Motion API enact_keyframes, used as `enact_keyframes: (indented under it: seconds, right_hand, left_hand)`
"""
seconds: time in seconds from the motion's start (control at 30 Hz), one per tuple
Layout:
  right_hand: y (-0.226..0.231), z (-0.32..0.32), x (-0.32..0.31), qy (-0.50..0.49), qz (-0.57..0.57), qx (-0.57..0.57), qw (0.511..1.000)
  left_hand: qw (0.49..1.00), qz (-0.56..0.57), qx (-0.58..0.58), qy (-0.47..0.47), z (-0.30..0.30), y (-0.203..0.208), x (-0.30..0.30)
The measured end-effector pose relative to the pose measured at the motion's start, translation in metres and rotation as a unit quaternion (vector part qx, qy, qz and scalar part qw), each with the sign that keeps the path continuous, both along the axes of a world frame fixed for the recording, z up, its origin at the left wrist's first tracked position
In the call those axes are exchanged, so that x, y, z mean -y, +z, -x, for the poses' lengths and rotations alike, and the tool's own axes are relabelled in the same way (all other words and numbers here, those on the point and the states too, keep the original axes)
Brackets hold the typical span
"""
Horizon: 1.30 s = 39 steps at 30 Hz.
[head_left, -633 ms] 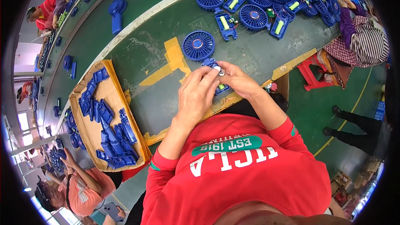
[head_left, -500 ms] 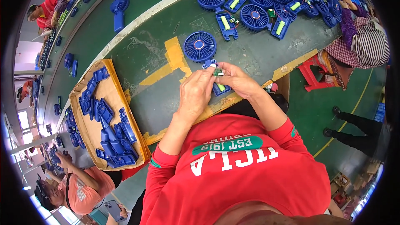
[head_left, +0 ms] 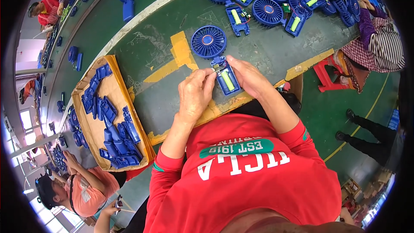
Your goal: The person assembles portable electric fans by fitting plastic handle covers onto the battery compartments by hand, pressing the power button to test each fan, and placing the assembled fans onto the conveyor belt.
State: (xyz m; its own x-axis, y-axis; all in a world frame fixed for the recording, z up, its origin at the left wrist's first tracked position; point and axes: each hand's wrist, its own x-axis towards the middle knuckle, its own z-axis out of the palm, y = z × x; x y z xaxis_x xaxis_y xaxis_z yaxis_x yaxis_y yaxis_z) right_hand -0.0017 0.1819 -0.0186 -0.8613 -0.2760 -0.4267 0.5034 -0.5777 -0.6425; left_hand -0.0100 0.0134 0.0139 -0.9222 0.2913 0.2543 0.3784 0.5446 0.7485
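A blue handheld fan (head_left: 208,42) lies on the bench before me, its round grille away from me and its opened handle toward me. Inside the handle sit a yellow-green battery cell (head_left: 227,80) and a small circuit board (head_left: 217,66) at the neck end. My left hand (head_left: 194,91) is closed, thumb and fingertips gripping at the left edge of the handle beside the board. Along the handle's right side my right hand (head_left: 249,77) is curled, fingertips at the neck; its grip steadies the fan. Some fingertips are hidden.
To my left stands a cardboard tray (head_left: 149,153) of blue plastic handle covers (head_left: 115,143). Several open fans (head_left: 268,11) are heaped at the far right. Beyond the bench runs a green conveyor (head_left: 108,21) carrying another fan (head_left: 128,2). Co-workers sit left and right; a red stool (head_left: 324,75) stands at right.
The circuit board, earlier raised between my fingers, now lies in the handle. My hands have drawn apart, uncovering the handle and battery. The co-worker at lower left has shifted.
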Motion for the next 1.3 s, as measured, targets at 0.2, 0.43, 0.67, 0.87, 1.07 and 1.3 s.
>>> enact_keyframes:
  seconds: [0.2,0.43,0.67,0.87,1.07,1.3]
  right_hand:
    - [0.007,0.004,0.007,-0.008,-0.081,0.021,0.996]
    - [0.004,0.003,0.006,0.003,-0.073,0.014,0.997]
    - [0.004,0.002,0.007,-0.009,-0.071,0.020,0.997]
    - [0.000,0.002,0.007,-0.007,-0.064,0.003,0.998]
    - [0.001,0.002,0.007,-0.006,-0.074,0.002,0.997]
    - [-0.004,0.000,-0.002,0.054,-0.055,-0.045,0.996]
  left_hand:
    - [0.997,-0.010,0.075,0.014,0.004,0.001,0.002]
    - [0.994,-0.030,0.102,0.022,0.007,-0.003,-0.001]
    - [0.997,-0.011,0.077,0.015,0.010,-0.013,-0.001]
    - [0.999,0.024,0.023,0.005,0.008,-0.017,-0.001]
    - [1.000,0.000,-0.002,-0.023,0.011,-0.014,-0.003]
    - [0.996,0.003,-0.060,-0.061,0.014,-0.011,-0.005]
